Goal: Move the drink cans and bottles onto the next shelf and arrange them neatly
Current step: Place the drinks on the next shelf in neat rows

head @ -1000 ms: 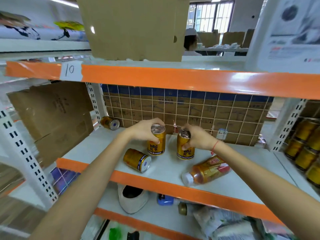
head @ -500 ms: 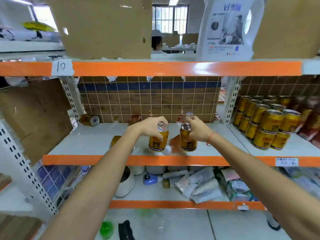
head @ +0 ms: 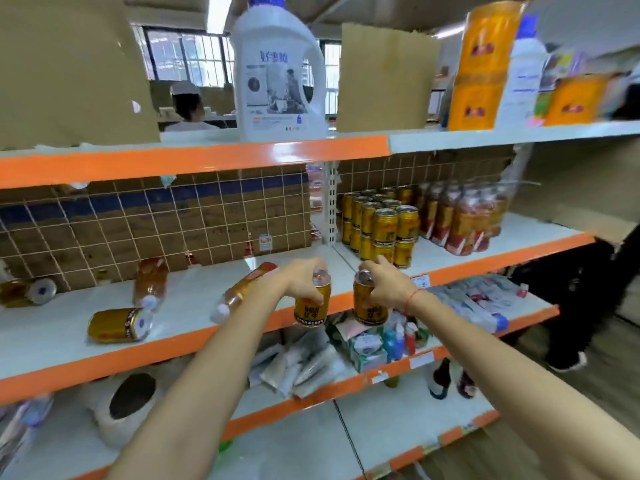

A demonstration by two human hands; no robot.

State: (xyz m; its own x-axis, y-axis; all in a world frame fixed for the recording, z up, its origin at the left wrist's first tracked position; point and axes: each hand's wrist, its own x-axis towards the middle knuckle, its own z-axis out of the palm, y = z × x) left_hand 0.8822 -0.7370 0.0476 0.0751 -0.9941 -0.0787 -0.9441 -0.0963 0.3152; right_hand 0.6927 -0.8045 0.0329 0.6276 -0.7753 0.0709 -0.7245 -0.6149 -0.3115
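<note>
Our left hand [head: 304, 279] gripping a gold can [head: 311, 308] by its top, our right hand [head: 384, 284] clamped over a second gold can [head: 370, 308] just beside it (both upright, off the shelf), stacked cans [head: 379, 225] beyond the right hand, fallen bottle [head: 242, 292] just left of the left wrist.

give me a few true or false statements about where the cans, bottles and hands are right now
1. Each hand holds a gold can: left hand on the left can, right hand on the right can. True.
2. The held cans stand on the shelf. False: they are in the air, in front of its orange edge.
3. A gold can lies on its side on the left shelf. True.
4. The next shelf holds no drinks. False: stacked cans and bottles stand there.
</note>
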